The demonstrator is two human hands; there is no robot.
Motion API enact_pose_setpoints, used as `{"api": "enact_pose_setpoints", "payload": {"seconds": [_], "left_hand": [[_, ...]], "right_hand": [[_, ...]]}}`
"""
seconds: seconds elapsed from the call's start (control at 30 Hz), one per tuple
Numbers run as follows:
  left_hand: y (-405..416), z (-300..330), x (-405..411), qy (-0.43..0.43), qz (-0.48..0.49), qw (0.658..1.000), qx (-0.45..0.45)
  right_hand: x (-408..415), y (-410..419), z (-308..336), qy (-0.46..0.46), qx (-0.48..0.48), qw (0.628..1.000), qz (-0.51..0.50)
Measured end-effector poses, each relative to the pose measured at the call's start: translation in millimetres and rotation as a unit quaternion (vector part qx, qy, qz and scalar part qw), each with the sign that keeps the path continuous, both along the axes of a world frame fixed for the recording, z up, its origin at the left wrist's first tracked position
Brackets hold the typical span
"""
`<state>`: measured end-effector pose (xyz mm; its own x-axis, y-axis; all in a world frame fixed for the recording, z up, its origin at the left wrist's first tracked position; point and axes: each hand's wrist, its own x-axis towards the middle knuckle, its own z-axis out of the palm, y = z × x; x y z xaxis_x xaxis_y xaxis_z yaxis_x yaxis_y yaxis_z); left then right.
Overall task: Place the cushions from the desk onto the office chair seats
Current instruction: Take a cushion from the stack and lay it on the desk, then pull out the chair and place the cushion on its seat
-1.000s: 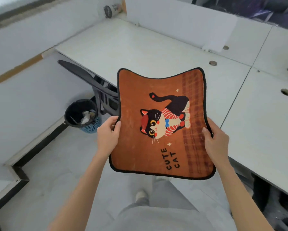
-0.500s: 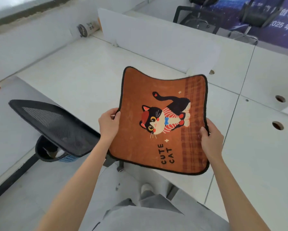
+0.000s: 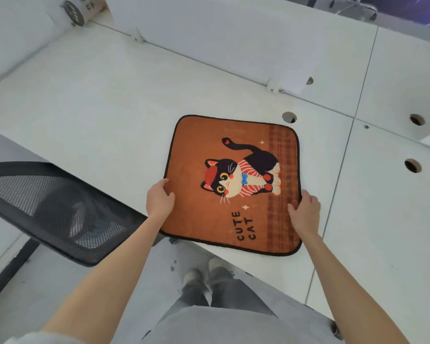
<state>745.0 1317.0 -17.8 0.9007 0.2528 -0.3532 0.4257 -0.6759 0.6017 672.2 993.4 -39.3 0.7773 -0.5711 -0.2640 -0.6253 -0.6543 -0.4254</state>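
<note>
Head view looks steeply down at desk (image 3: 89, 100).

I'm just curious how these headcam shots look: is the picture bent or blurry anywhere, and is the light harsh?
Head view: the wide lens bows the white desk edges and partition; light is soft and even, with no hard shadows or glare on the orange cat cushion, whose print reads sharp; the left hand and right hand look slightly soft; the mesh chair back is clear.

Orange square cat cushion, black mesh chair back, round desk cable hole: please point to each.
orange square cat cushion (image 3: 196, 150): head view, plain upper-left fabric.
black mesh chair back (image 3: 42, 194): head view, mesh panel.
round desk cable hole (image 3: 289, 117): head view, opening.
</note>
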Motion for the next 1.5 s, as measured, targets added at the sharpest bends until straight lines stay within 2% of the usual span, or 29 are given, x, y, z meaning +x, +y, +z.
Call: {"api": "enact_pose_setpoints", "payload": {"seconds": [0.07,0.13,0.2,0.3,0.4,0.43,0.5,0.57,0.63,0.73,0.83,0.93,1.03,1.17,1.3,1.4,1.5], "left_hand": [[1,7,-2,-0.019,0.003,0.999,0.036],[5,22,-4,-0.067,0.0,0.997,0.035],[19,44,-10,-0.136,-0.006,0.989,0.059],[53,77,-29,-0.245,0.024,0.958,0.149],[95,95,-50,-0.277,0.096,0.927,0.236],[108,97,-57,-0.264,0.12,0.919,0.266],[130,99,-73,-0.213,0.177,0.914,0.296],[145,96,-87,-0.152,0.251,0.92,0.26],[156,94,-95,-0.106,0.336,0.924,0.15],[166,87,-96,-0.073,0.403,0.912,-0.024],[167,80,-92,-0.072,0.431,0.893,-0.109],[170,70,-84,-0.073,0.428,0.887,-0.157],[177,63,-79,-0.07,0.446,0.867,-0.211],[181,60,-86,-0.066,0.429,0.861,-0.264],[182,59,-100,-0.085,0.403,0.873,-0.261],[183,57,-116,-0.091,0.386,0.877,-0.273],[185,56,-139,-0.081,0.376,0.865,-0.323]], "right_hand": [[2,5,7,-0.004,-0.051,0.999,0.014],[7,19,18,-0.042,-0.056,0.997,0.034],[15,42,29,-0.095,-0.005,0.992,0.077],[22,98,47,-0.13,0.144,0.965,0.174],[25,163,53,-0.069,0.265,0.919,0.284],[25,184,52,-0.03,0.308,0.904,0.294],[23,224,52,0.075,0.418,0.869,0.253],[20,256,54,0.215,0.524,0.803,0.184],[16,278,54,0.308,0.604,0.724,0.125],[15,299,51,0.338,0.696,0.634,0.0],[17,315,49,0.327,0.736,0.588,-0.074],[14,326,51,0.336,0.741,0.573,-0.1],[8,336,55,0.333,0.739,0.575,-0.11],[-1,342,51,0.308,0.729,0.601,-0.113],[-23,339,47,0.274,0.735,0.612,-0.102],[-45,334,37,0.239,0.731,0.624,-0.135],[-70,332,24,0.187,0.723,0.637,-0.192]]}}
